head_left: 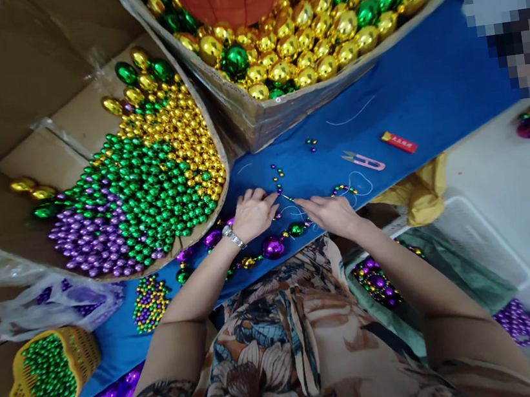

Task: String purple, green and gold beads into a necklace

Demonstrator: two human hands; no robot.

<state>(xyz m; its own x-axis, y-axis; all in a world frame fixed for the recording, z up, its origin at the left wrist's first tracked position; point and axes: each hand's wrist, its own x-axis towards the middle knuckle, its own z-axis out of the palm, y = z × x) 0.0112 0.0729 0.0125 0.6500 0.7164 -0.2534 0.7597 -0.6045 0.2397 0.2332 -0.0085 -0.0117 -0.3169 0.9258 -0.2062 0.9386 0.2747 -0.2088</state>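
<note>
My left hand [253, 214], with a metal watch [233, 236] on its wrist, is over the blue cloth, fingers bent and fingertips close together beside small beads [279, 190]. What sits between those fingertips is too small to make out. My right hand [333, 215] pinches a thin needle [286, 196] that points toward my left fingertips; a small green bead [291, 199] is on or against it. White thread [291, 211] lies loosely between the hands. Just below them runs a strand of larger beads, including a purple ball [273, 247] and a green ball [297, 229].
Pink-handled thread snips [364, 160] and a red packet [399, 142] lie at right on the blue cloth [425, 80]. Cardboard boxes of beads [155, 180] stand behind and left. A yellow basket [87, 352] holds green beads. A white crate [490, 240] is at lower right.
</note>
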